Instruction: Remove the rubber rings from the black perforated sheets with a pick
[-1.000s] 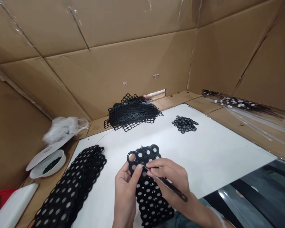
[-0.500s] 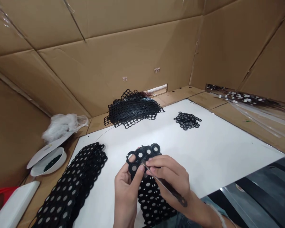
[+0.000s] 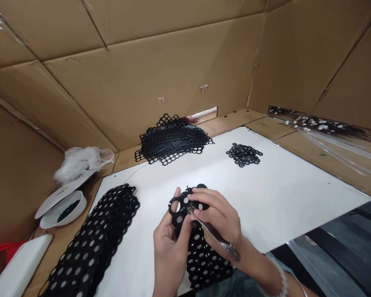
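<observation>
My left hand [image 3: 171, 243] grips the upper end of a black ring mesh strip [image 3: 204, 255], whose rings mostly hold pale round discs. One ring near my left fingertips looks open, with white showing through. My right hand [image 3: 224, 216] is closed around metal tweezers [image 3: 216, 235], their tip against the mesh beside my left thumb. The fingers of my right hand also rest on the mesh's top edge. What lies under the tweezers' tip is too small to make out. The lower part of the strip hangs toward my lap.
A long stack of disc-filled black mesh [image 3: 89, 243] lies at left. Bare ring mesh [image 3: 173, 140] is piled at the back, loose black rings [image 3: 244, 154] at right. A white bowl [image 3: 77, 212], plastic bag [image 3: 83, 163] and cardboard walls [image 3: 179, 62] surround the white board [image 3: 281, 198].
Both hands and the mesh have shifted slightly to the right. My right fingers have moved over the mesh's top edge, covering more of it, with the tweezers still held.
</observation>
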Demonstrator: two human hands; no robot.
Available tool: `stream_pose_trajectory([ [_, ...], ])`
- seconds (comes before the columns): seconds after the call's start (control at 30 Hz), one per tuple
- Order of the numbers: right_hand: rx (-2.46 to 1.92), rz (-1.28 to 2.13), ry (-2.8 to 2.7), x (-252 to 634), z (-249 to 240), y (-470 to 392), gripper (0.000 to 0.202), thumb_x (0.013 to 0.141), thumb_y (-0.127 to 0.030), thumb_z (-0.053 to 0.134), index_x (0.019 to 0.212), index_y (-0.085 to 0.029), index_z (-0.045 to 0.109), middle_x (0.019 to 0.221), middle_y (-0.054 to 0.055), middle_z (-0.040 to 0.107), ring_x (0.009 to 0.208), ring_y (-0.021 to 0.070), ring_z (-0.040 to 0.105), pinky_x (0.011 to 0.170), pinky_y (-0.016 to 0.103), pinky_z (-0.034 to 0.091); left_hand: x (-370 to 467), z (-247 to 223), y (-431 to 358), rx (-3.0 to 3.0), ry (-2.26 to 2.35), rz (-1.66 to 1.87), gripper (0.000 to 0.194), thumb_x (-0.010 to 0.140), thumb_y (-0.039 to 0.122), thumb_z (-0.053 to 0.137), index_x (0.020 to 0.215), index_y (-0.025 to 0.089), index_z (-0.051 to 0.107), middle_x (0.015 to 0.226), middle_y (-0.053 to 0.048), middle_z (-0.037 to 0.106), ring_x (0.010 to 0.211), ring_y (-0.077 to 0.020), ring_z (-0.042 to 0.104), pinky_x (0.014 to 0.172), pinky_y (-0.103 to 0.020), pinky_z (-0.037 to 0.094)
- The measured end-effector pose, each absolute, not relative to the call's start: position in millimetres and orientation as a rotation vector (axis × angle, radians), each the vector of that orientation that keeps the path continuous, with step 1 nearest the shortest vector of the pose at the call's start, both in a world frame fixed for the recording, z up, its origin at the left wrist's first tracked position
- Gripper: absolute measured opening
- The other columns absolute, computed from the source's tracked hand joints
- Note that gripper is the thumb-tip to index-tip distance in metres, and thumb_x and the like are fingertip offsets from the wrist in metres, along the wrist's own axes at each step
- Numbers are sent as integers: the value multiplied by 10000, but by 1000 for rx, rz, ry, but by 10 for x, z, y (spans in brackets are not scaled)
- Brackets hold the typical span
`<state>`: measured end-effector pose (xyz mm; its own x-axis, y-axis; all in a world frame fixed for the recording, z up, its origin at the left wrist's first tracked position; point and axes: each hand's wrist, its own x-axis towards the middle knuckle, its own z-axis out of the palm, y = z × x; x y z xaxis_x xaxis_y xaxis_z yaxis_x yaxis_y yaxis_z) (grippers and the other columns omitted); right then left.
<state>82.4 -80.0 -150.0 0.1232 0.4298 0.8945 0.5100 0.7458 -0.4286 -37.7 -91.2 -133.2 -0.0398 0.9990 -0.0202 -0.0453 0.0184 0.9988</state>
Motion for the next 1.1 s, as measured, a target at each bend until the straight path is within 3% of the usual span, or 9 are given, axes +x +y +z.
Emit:
stream_pose_trajectory([
  [0.17, -800, -145, -1519, 831, -1520, -847, 132, 854, -80, 532, 874, -195, 594, 1004, 103, 713, 1004, 226, 682, 770, 323, 620, -377, -1333, -907, 1013, 1138, 1259, 618, 762, 304, 734, 1337, 217, 527, 1307, -60, 617, 1240, -246, 523, 974, -251, 468],
  [0.4, -830, -4, -1456, 836, -1310, -972, 122, 869, -126, 534, 857, -206, 624, 777, 42, 678, 800, 180, 681, 718, 288, 617, -355, -1234, -951, 823, 1083, 1295, 735, 704, 299, 775, 1374, 228, 481, 1073, -64, 738, 1045, -257, 661, 911, -314, 516],
  [0.5, -803, -89, -1509, 838, -1270, -977, 146, 867, -96, 524, 886, -199, 626, 899, 72, 713, 879, 193, 677, 757, 322, 620, -368, -1236, -977, 842, 1087, 1316, 690, 713, 312, 766, 1350, 247, 509, 1098, -51, 728, 1065, -247, 649, 937, -313, 495],
  [0.6, -735, -147, -1575, 843, -1311, -950, 136, 858, -54, 510, 876, -154, 600, 989, 131, 720, 979, 225, 672, 813, 360, 610, -399, -1273, -990, 1003, 1149, 1273, 521, 747, 354, 734, 1241, 239, 614, 1093, -51, 727, 1058, -243, 645, 894, -285, 506],
  [0.73, -736, 45, -1522, 877, -1391, -911, 169, 848, -35, 484, 874, -185, 559, 928, 93, 738, 910, 194, 704, 805, 359, 608, -429, -1300, -970, 1393, 1219, 1092, 310, 812, 398, 652, 1040, 201, 726, 1024, -74, 740, 986, -260, 655, 854, -298, 503],
  [0.87, -738, 215, -1289, 930, -1372, -897, 268, 824, 19, 481, 931, -216, 554, 863, 38, 726, 853, 160, 719, 729, 288, 615, -444, -1269, -932, 1451, 1179, 948, 268, 843, 387, 609, 984, 199, 738, 907, -58, 745, 850, -243, 655, 785, -300, 502],
  [0.97, -756, 287, -1298, 949, -1321, -908, 221, 836, -11, 500, 895, -218, 549, 868, 37, 716, 870, 171, 715, 746, 304, 610, -463, -1271, -884, 1448, 1178, 913, 243, 835, 381, 618, 875, 175, 741, 741, -42, 717, 719, -217, 624, 640, -267, 482],
  [1.1, -810, 233, -1420, 926, -1342, -962, 156, 836, -67, 521, 810, -218, 546, 879, 50, 663, 831, 174, 685, 707, 322, 605, -465, -1342, -803, 1397, 1144, 978, 223, 828, 358, 638, 712, 173, 688, 676, -19, 691, 691, -183, 605, 635, -241, 464],
])
